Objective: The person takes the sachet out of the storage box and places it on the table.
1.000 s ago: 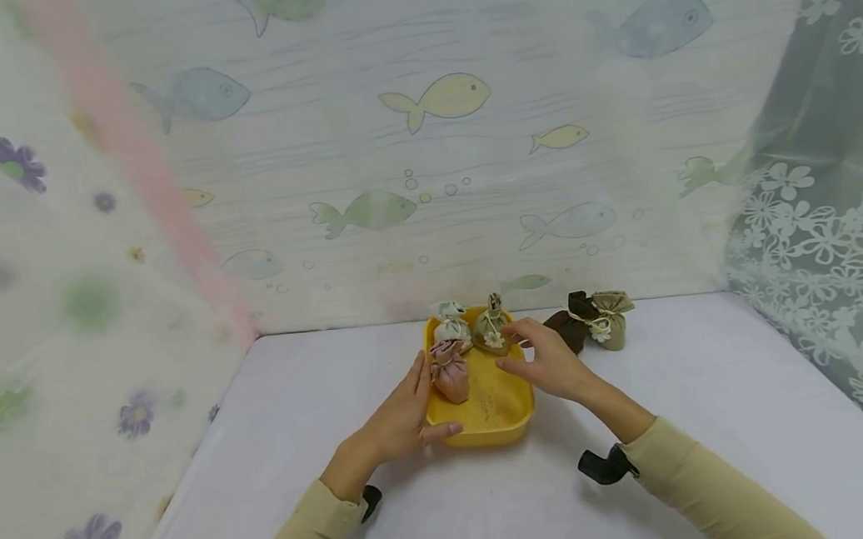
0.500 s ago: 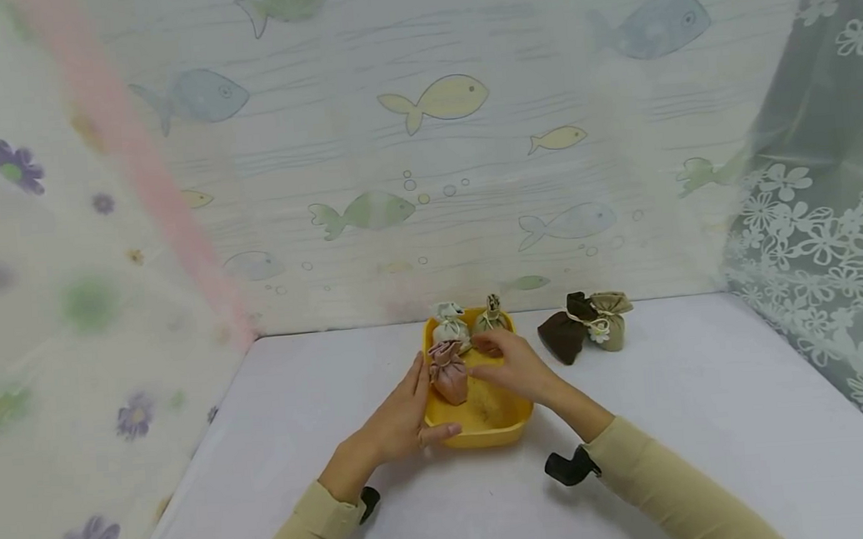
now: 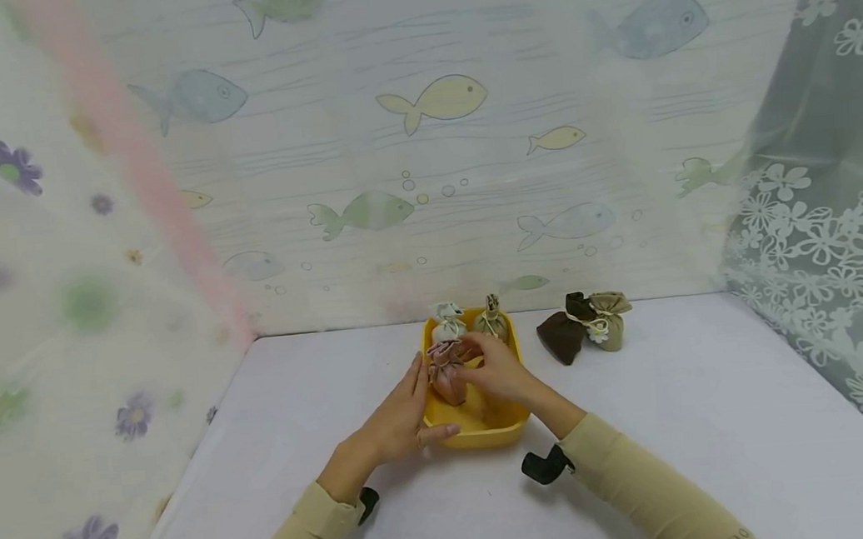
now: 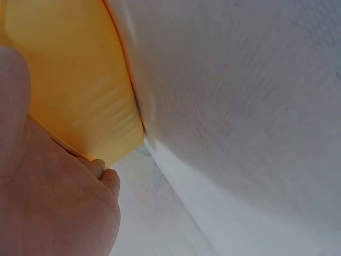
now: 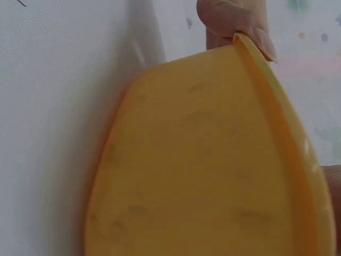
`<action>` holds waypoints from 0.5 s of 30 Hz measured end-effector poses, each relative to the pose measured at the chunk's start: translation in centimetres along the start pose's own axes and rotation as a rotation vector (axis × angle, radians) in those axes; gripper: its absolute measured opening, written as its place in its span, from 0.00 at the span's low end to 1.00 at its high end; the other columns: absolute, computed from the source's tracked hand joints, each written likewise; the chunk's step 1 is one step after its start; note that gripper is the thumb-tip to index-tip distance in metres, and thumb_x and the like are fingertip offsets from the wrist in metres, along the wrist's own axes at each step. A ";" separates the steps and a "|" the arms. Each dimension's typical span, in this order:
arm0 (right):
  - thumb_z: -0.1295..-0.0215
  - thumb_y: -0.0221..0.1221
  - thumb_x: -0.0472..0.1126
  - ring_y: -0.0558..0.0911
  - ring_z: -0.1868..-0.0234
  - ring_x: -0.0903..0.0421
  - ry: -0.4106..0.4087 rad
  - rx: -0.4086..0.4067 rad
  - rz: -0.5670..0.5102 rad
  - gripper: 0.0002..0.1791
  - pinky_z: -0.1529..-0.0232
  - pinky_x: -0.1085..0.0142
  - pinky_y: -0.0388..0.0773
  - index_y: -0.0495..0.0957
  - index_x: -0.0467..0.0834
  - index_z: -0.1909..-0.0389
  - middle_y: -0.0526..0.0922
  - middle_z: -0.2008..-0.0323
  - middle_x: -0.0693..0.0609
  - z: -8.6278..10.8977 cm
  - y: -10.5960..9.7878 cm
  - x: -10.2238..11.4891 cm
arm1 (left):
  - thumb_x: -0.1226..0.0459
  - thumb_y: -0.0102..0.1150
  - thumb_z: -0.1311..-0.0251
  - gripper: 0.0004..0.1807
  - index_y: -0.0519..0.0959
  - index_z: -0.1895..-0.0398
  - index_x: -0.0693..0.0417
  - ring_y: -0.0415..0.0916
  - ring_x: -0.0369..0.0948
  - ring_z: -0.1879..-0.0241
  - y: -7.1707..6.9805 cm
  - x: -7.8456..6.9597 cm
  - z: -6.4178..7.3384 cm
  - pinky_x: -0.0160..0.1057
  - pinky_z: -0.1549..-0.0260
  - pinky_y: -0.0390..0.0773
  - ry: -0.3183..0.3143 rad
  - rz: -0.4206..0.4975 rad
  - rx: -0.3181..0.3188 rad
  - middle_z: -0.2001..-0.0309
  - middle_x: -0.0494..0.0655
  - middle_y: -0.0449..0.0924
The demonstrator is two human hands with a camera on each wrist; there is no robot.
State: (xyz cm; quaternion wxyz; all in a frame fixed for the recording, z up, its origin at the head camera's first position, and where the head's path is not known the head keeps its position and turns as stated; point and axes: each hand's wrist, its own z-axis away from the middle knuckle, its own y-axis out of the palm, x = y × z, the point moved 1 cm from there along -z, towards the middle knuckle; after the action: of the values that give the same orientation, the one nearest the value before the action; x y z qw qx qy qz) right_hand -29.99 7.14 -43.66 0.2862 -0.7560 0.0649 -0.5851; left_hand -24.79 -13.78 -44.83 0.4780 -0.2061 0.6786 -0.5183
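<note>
A yellow plastic tub (image 3: 488, 438) stands on the table. My left hand (image 3: 393, 422) holds its near left side, fingers along the outer wall and thumb over the front rim. In the left wrist view, fingertips curl at the tub's far end. Inside, at the left, sits a pink drawstring pouch (image 3: 451, 389). My right hand (image 3: 500, 371) reaches over the tub and pinches this pouch near its tied neck, with thumb and forefinger on its right side. Behind it are a white pouch (image 3: 449, 327) and an olive-brown pouch (image 3: 491, 324). The right wrist view shows mostly the tub's outer wall (image 5: 186, 144).
To the right of the tub, a dark brown pouch (image 3: 562, 337) leans against a khaki pouch (image 3: 611, 332) on the white tablecloth (image 3: 682, 419). A curtain with fish prints (image 3: 364, 166) hangs right behind the table's back edge.
My right hand has moved left from the olive-brown pouch to the pink one. The left hand and the tub have stayed in place.
</note>
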 end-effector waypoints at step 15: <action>0.35 0.67 0.35 0.81 0.48 0.46 -0.059 0.054 0.006 0.17 0.43 0.50 0.79 0.82 0.39 0.46 0.85 0.52 0.46 -0.5 0.8 -0.8 | 0.37 0.61 0.35 0.62 0.38 0.19 0.69 0.40 0.57 0.20 0.1 -0.2 0.1 0.55 0.24 0.52 0.002 -0.001 0.005 0.18 0.65 0.29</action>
State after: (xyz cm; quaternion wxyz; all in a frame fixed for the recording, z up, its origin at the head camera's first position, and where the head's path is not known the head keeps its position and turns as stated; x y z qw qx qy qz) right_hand -30.55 6.61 -44.70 0.3102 -0.7646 0.0430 -0.5633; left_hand -24.61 -13.65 -44.83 0.4776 -0.2048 0.6777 -0.5203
